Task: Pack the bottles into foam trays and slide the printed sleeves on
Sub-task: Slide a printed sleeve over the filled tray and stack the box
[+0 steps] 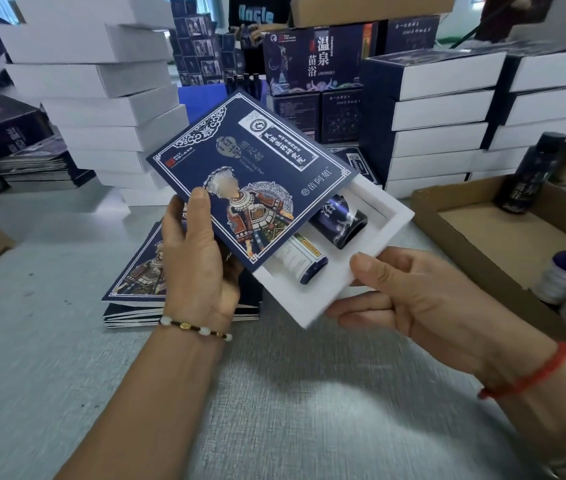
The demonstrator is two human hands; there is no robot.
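L hand (202,258), R hand (409,296) gripping.

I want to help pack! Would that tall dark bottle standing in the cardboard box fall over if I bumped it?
Probably. The tall dark bottle is narrow and stands upright in the cardboard box, so it looks tippy. Once down, its round body would likely roll.

2 bare forearms with no sleeves in view, left hand (198,258) with a beaded bracelet (195,330) at the wrist, dark beads, 3 pale beads and 1 gold bead, right hand (423,299) with a thin red cord bracelet (530,374) at the wrist
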